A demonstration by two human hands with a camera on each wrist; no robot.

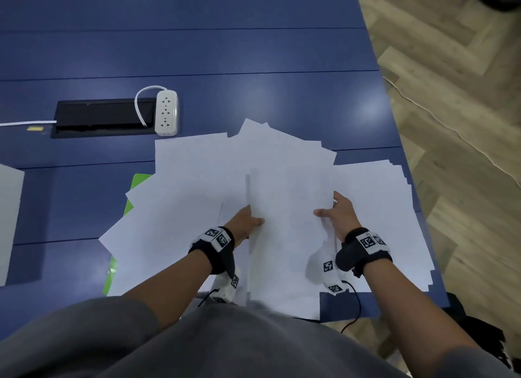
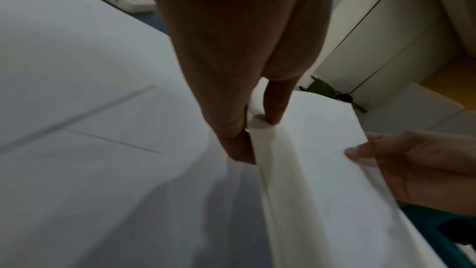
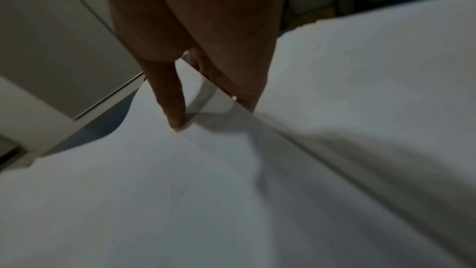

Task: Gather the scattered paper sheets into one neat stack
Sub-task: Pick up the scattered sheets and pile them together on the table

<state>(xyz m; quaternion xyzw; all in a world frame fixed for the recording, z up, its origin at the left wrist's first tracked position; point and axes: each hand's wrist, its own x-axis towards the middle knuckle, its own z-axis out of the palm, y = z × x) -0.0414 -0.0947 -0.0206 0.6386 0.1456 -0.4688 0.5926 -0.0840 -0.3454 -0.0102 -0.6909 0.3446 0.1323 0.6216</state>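
Several white paper sheets [image 1: 197, 174] lie fanned across the blue table [image 1: 197, 53]. I hold a small stack of sheets [image 1: 287, 208] lifted between both hands above the fan. My left hand [image 1: 248, 219] pinches its left edge, thumb on top and fingers beneath. My right hand [image 1: 335, 211] pinches the right edge the same way. In the left wrist view the thumb [image 2: 275, 101] presses the stack [image 2: 322, 160] against the fingers. In the right wrist view the thumb [image 3: 172, 99] lies on the stack's [image 3: 154, 180] top, fingers under its edge.
A green sheet [image 1: 141, 180] pokes out from under the fan at the left. A white power strip [image 1: 167, 112] and a black cable hatch [image 1: 104, 118] sit behind the papers. Another pale sheet [image 1: 8, 222] lies at the far left. The table's right edge borders wooden floor [image 1: 451, 124].
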